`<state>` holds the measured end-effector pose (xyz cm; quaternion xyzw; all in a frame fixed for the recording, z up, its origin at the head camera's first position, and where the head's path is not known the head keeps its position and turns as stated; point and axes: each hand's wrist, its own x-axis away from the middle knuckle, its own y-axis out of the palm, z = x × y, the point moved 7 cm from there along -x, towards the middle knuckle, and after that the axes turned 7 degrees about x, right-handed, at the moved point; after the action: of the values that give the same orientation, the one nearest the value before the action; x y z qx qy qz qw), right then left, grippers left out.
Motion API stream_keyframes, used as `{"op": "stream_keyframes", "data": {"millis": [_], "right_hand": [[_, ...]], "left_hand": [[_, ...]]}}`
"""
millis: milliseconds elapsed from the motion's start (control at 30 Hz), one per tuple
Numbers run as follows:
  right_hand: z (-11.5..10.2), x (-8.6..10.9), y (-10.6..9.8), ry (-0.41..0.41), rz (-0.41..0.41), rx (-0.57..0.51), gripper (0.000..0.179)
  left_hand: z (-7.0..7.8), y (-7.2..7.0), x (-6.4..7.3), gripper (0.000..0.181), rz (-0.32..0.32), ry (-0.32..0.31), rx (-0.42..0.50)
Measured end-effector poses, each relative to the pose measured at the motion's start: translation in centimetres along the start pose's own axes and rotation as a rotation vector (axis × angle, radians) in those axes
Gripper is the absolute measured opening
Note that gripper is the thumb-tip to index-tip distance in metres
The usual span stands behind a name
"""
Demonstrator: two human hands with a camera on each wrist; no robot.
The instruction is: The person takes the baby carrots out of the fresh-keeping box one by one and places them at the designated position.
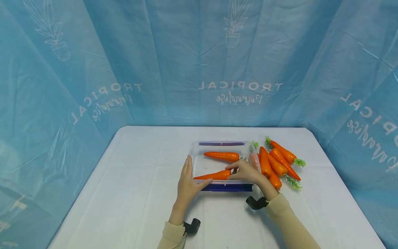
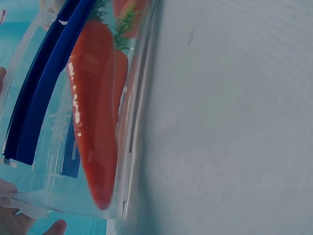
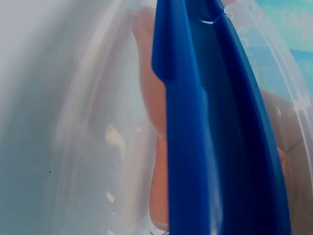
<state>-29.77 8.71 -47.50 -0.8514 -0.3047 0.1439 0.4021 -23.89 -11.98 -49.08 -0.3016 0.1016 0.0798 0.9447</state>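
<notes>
A clear plastic container [image 1: 200, 166] with blue latch flaps [image 1: 228, 187] holds two orange carrots. One carrot [image 1: 221, 156] lies along the back; the other, the front carrot [image 1: 214, 175], lies along the near wall, tip leftward. My right hand [image 1: 247, 172] reaches over the right side and pinches the front carrot's leafy end between thumb and fingers. At the front left corner, my left hand [image 1: 187, 185] rests with straight fingers along the left wall, its thumb at the near rim. The left wrist view shows the front carrot [image 2: 95, 112] through the wall; a blue flap [image 3: 181, 122] hides much in the right wrist view.
Right of the container, several carrots with green tops [image 1: 281, 157] lie heaped on the white table [image 1: 140, 180], some against its wall. Blue printed curtains [image 1: 199, 62] surround the table at the back and sides.
</notes>
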Motion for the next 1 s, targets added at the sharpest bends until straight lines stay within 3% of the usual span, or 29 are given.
{"op": "stream_keyframes", "data": {"millis": [333, 667, 1000], "right_hand": [[-0.1, 0.6, -1.5, 0.083, 0.22, 0.027, 0.041], [0.4, 1.4, -3.4, 0.174, 0.479, -0.044, 0.045], [0.4, 4.3, -6.4, 0.222, 0.712, -0.145, 0.043]], "left_hand": [[0.4, -0.1, 0.0, 0.117, -0.004, 0.012, 0.018], [0.1, -0.1, -0.1, 0.119, 0.017, 0.015, -0.01], [0.1, -0.1, -0.1, 0.118, 0.005, -0.005, -0.018]]}}
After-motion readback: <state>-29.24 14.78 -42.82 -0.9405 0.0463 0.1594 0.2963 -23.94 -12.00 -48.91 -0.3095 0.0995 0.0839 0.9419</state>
